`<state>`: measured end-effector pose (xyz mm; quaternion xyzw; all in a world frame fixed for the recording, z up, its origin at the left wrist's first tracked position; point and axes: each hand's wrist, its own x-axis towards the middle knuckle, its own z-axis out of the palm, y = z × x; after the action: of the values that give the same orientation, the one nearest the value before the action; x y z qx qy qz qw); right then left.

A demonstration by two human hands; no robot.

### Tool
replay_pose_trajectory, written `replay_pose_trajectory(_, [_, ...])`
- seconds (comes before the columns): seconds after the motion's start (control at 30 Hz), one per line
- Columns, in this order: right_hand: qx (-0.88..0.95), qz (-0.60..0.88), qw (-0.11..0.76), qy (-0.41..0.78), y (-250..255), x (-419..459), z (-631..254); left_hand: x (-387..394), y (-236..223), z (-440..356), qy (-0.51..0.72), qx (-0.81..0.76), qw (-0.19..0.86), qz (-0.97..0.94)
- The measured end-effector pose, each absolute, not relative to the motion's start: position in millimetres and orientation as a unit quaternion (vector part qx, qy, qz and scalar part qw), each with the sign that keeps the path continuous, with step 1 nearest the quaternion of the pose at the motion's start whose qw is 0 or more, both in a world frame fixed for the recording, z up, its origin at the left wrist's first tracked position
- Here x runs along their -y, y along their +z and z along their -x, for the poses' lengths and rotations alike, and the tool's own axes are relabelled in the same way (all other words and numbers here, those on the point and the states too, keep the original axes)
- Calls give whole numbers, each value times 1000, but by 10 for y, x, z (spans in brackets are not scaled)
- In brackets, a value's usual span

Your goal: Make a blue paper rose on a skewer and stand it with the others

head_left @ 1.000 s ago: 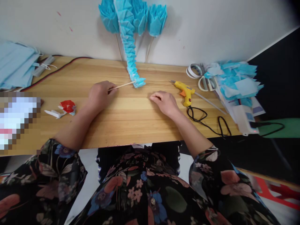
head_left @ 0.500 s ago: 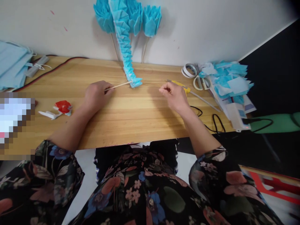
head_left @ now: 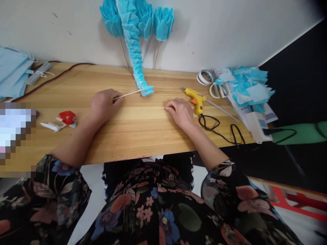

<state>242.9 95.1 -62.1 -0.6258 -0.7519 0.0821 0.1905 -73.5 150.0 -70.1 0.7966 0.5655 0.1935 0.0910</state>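
My left hand [head_left: 105,103] pinches a thin wooden stick [head_left: 131,93] that slants up to the right. At the stick's far tip sits a small piece of light blue crepe-like material [head_left: 147,90], the lower end of a long pleated blue strip [head_left: 134,44] that reaches up past the top of the view. My right hand [head_left: 181,111] is closed over the table, its fingertips together; whether anything small is between them is hidden. To its right lies a yellow glue gun [head_left: 195,95] with a glue stick [head_left: 222,110] in its rear.
Blue fabric flowers [head_left: 163,23] on sticks lean against the wall. At the right are white tape [head_left: 205,77], scissors [head_left: 217,90], blue scraps [head_left: 251,85] and a power strip [head_left: 259,127] with black cord. A red wrapper [head_left: 67,118] and blue face masks [head_left: 14,71] lie left.
My right hand has moved left and slightly down toward me, away from the glue gun, uncovering it. My left hand keeps its hold on the stick.
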Motion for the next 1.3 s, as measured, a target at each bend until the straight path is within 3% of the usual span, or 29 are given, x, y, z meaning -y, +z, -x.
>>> replay_pose_trajectory(0.1, [758, 630, 160, 60, -573, -947, -2459, -1503, -706, 736, 193, -567, 90, -796])
replay_pose_trajectory(0.27, [727, 636, 242, 91, -435, -961, -2685, -1512, -713, 736, 186, -564, 96, -799])
replay_pose_trajectory(0.5, [736, 619, 232, 146, -580, -867, -2723, -1480, -661, 735, 174, -562, 100, -803])
replay_pose_trajectory(1.07, [667, 720, 186, 42, -666, -687, -2547, -1458, -632, 718, 175, -565, 115, -798])
replay_pose_trajectory(1.3, [597, 653, 386, 259, -103, -43, -2930, -1472, -647, 720, 171, -566, 107, -799])
